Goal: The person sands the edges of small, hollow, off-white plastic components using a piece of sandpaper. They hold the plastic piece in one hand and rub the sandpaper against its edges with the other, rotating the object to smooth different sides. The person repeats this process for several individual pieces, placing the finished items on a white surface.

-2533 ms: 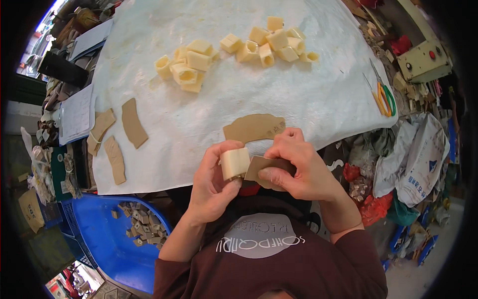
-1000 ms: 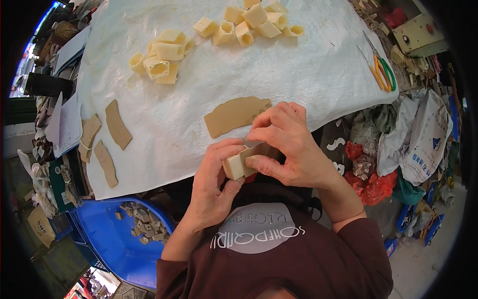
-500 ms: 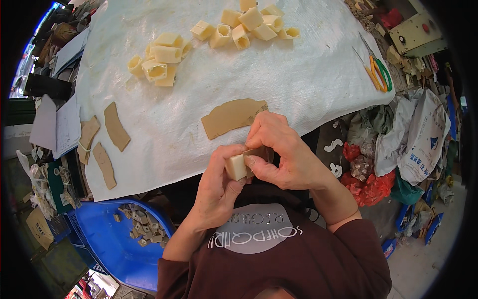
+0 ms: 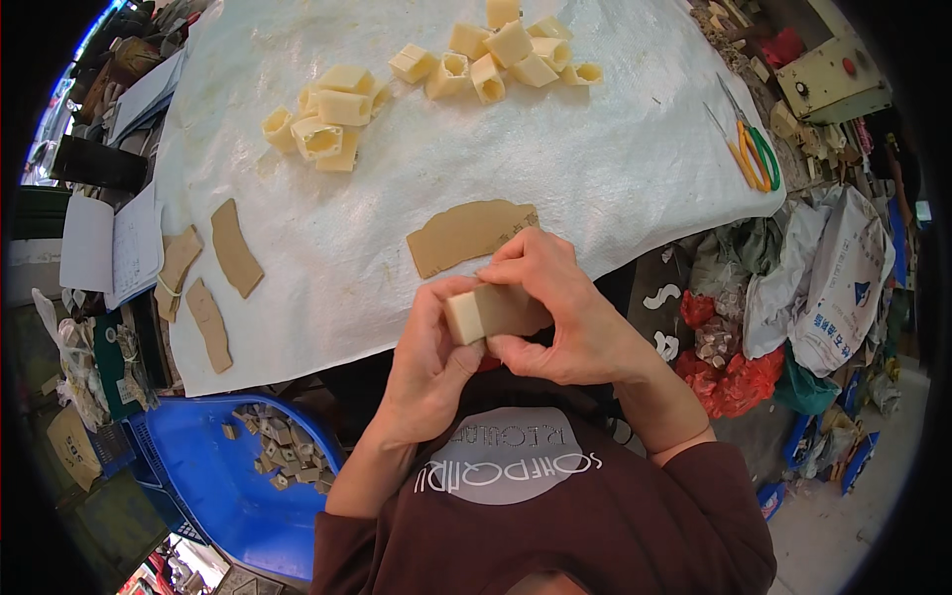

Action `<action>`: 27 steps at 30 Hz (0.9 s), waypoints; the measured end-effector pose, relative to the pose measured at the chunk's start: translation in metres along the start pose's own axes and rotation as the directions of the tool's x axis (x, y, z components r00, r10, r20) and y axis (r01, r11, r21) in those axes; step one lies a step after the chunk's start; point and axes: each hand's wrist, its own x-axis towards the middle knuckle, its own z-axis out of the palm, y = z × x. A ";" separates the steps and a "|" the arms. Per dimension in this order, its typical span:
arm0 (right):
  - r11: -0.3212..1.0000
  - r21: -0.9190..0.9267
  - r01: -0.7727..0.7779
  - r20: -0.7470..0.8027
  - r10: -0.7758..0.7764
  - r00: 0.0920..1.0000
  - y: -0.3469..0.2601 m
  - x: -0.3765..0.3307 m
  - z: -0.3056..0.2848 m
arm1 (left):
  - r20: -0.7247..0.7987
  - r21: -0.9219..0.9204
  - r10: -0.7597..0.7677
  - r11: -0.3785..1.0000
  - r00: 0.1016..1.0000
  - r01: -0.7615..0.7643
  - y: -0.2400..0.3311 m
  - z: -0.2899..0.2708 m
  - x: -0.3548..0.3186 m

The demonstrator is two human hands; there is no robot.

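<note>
Surface, white-covered [image 4: 327, 268], broad, with crowded clutter along its left and right edges. Far part: two loose clusters of hollow cream blocks, one at left [image 4: 342, 107], one farther right [image 4: 509, 44], some stacked on others. Left part: three brown strips [image 4: 238, 250], curved, lying near one another. Near edge, centre: one flat brown piece [image 4: 458, 241], arched on its far side, just beyond the hands. Right edge: tools with orange and green handles [image 4: 767, 164].

Item in hand: one cream block [image 4: 462, 319], positioned between the two hands at the near edge, held above the surface level or just off it; which, cannot be told. Against its right side: one brown sheet [image 4: 508, 313], touching the block; whether it wraps around is hidden.

Left hand [image 4: 424, 367]: narrow, curled round the block's left side, fingers at far side, thumb at near side. Right hand [image 4: 567, 327]: partly curled, fingers and thumb spread across the brown sheet's width, gripping it at far and near edges.

Near left, below the surface: blue tub [image 4: 223, 516], containing small tan pieces [image 4: 288, 446].
</note>
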 end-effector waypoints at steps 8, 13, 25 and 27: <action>0.990 -0.100 0.104 -0.166 -0.119 0.979 -0.010 0.002 -0.008 | -0.092 -0.048 0.112 0.992 0.989 -0.116 -0.006 -0.004 0.003; 0.958 -0.183 0.222 -0.304 -0.270 0.914 -0.021 -0.012 0.007 | -0.133 0.008 0.255 0.967 0.958 -0.256 -0.008 -0.010 0.002; 0.387 0.906 -0.170 0.047 0.307 0.950 -0.004 -0.013 0.048 | -0.198 -0.141 0.293 0.936 0.935 -0.324 -0.007 -0.006 -0.003; 0.247 0.969 -0.009 -0.049 0.229 0.972 0.004 -0.009 0.047 | -0.194 -0.162 0.282 0.935 0.940 -0.314 -0.004 -0.004 -0.002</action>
